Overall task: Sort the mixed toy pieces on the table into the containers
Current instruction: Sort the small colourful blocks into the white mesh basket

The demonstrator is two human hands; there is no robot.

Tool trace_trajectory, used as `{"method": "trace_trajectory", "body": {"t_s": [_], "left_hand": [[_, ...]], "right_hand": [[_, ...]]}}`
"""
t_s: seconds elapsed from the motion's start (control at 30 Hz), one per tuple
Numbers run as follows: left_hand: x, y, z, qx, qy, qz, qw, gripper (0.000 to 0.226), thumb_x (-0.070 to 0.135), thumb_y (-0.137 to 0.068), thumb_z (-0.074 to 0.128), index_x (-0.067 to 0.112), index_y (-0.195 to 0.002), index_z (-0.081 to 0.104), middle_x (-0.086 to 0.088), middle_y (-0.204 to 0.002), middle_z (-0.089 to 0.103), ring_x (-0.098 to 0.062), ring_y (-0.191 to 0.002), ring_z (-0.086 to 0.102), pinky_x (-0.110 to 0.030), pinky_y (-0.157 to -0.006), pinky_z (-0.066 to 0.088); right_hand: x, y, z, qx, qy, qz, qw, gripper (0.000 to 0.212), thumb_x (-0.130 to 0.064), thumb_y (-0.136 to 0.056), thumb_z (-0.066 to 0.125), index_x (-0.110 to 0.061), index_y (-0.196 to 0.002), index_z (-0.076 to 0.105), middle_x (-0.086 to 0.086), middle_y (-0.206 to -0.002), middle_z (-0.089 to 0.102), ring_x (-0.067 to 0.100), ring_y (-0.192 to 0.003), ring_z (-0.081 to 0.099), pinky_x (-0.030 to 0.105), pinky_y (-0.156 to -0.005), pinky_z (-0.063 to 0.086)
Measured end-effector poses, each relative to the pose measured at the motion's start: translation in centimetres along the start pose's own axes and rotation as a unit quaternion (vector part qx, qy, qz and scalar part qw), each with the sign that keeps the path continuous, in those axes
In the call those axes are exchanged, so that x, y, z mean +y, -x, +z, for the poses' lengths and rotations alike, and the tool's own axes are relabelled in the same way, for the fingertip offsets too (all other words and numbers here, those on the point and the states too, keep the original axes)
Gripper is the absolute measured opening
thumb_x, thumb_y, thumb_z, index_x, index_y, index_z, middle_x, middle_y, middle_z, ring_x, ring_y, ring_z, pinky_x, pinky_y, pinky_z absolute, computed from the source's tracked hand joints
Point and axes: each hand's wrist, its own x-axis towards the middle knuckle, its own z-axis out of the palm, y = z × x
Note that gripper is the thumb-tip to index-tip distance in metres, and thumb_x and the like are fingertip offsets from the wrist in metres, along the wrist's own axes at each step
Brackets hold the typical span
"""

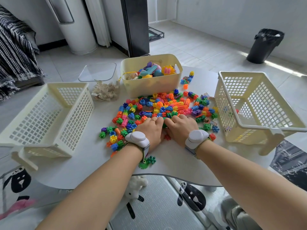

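The two forearms reach in from the near edge, a white wrist unit (137, 138) strapped on each; I note the left hand (152, 131) and right hand (181, 128) knuckles-up, side by side and touching, fingers curled down into the near edge of the toy pieces (166, 107); a green piece (165, 125) shows between them, and I cannot tell whether either hand pinches it; the pile lies mid-worktop (83, 166), between the left lattice basket (78, 120) and the right lattice basket (245, 74), the latter holding a few pieces; behind the pile stands a cream bin (149, 87) of assorted toys, a clear tub (99, 72) just beside it.
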Motion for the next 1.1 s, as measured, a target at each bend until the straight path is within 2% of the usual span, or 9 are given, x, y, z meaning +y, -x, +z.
{"method": "trace_trajectory", "body": {"t_s": [0.13, 0.23, 0.4, 0.5, 0.6, 0.73, 0.83, 0.93, 1.1], "left_hand": [[-0.4, -0.4, 0.0, 0.018, 0.032, 0.002, 0.999, 0.023, 0.021, -0.097, 0.035, 0.009, -0.116, 0.038, -0.012, -0.122, 0.044, -0.030, -0.111, 0.041, -0.042, -0.075, 0.041], [-0.6, -0.7, -0.3, 0.029, 0.052, 0.004, 0.998, 0.029, 0.029, -0.099, 0.037, 0.006, -0.116, 0.040, -0.015, -0.120, 0.045, -0.034, -0.108, 0.044, -0.041, -0.077, 0.037], [-1.2, -0.9, -1.1, 0.048, 0.061, -0.017, 0.997, 0.032, 0.028, -0.096, 0.046, 0.004, -0.118, 0.041, -0.015, -0.116, 0.046, -0.039, -0.097, 0.055, -0.038, -0.067, 0.039], [-1.4, -0.9, -1.5, 0.072, 0.122, -0.047, 0.989, 0.025, 0.019, -0.092, 0.050, 0.004, -0.111, 0.045, -0.015, -0.107, 0.048, -0.038, -0.088, 0.054, -0.037, -0.068, 0.042], [-1.1, -1.2, -2.2, 0.102, 0.200, -0.077, 0.971, 0.013, 0.014, -0.087, 0.051, 0.005, -0.097, 0.049, -0.009, -0.087, 0.047, -0.030, -0.076, 0.047, -0.033, -0.061, 0.034], [0.3, -1.8, -4.4, 0.108, 0.301, -0.106, 0.941, 0.008, 0.014, -0.084, 0.055, 0.012, -0.084, 0.047, -0.002, -0.070, 0.050, -0.024, -0.069, 0.047, -0.028, -0.060, 0.033], [1.5, -2.4, -6.2, 0.104, 0.341, -0.115, 0.927, 0.009, 0.018, -0.085, 0.057, 0.015, -0.088, 0.050, 0.001, -0.074, 0.053, -0.020, -0.071, 0.048, -0.026, -0.062, 0.033], [3.0, -3.4, -8.2, 0.116, 0.354, -0.096, 0.923, 0.013, 0.020, -0.084, 0.060, 0.015, -0.094, 0.054, -0.001, -0.086, 0.056, -0.021, -0.079, 0.051, -0.026, -0.067, 0.037], [6.9, -5.2, -10.8, 0.133, 0.411, -0.068, 0.899, 0.016, 0.021, -0.084, 0.060, 0.012, -0.097, 0.056, -0.005, -0.088, 0.057, -0.023, -0.082, 0.053, -0.032, -0.076, 0.045]], "right_hand": [[0.3, -0.2, -0.4, 0.004, -0.041, 0.010, 0.999, 0.024, -0.031, -0.072, 0.075, -0.015, -0.076, 0.057, 0.001, -0.056, 0.053, 0.024, -0.043, 0.049, 0.019, -0.038, 0.023], [0.7, -0.5, -0.8, 0.016, -0.090, 0.048, 0.995, 0.021, -0.033, -0.085, 0.059, -0.013, -0.083, 0.056, 0.003, -0.064, 0.056, 0.026, -0.046, 0.052, 0.021, -0.037, 0.028], [1.3, -1.5, -2.1, -0.065, -0.164, 0.156, 0.972, 0.028, -0.039, -0.095, 0.045, -0.013, -0.105, 0.049, 0.001, -0.082, 0.056, 0.027, -0.066, 0.054, 0.028, -0.052, 0.038], [1.2, -2.1, -2.9, -0.069, -0.294, 0.257, 0.918, 0.024, -0.036, -0.094, 0.049, -0.013, -0.101, 0.051, 0.004, -0.075, 0.058, 0.025, -0.066, 0.055, 0.033, -0.057, 0.046], [1.5, -2.7, -3.6, -0.042, -0.371, 0.327, 0.868, 0.024, -0.034, -0.093, 0.052, -0.011, -0.097, 0.059, 0.003, -0.081, 0.060, 0.021, -0.073, 0.057, 0.034, -0.067, 0.048], [1.7, -2.7, -5.1, -0.095, -0.314, 0.277, 0.903, 0.024, -0.034, -0.094, 0.050, -0.012, -0.099, 0.056, 0.007, -0.084, 0.064, 0.023, -0.075, 0.060, 0.036, -0.068, 0.051], [2.0, -3.0, -6.5, -0.129, -0.247, 0.239, 0.930, 0.025, -0.037, -0.096, 0.046, -0.014, -0.104, 0.051, 0.008, -0.085, 0.064, 0.025, -0.073, 0.059, 0.034, -0.060, 0.046], [3.5, -3.9, -9.0, -0.100, -0.199, 0.267, 0.937, 0.031, -0.037, -0.097, 0.042, -0.011, -0.112, 0.050, 0.011, -0.093, 0.064, 0.029, -0.081, 0.059, 0.029, -0.062, 0.038], [7.5, -3.4, -12.7, -0.051, -0.194, 0.301, 0.932, 0.031, -0.036, -0.096, 0.044, -0.012, -0.113, 0.053, 0.010, -0.097, 0.066, 0.029, -0.087, 0.061, 0.028, -0.063, 0.037]]}}
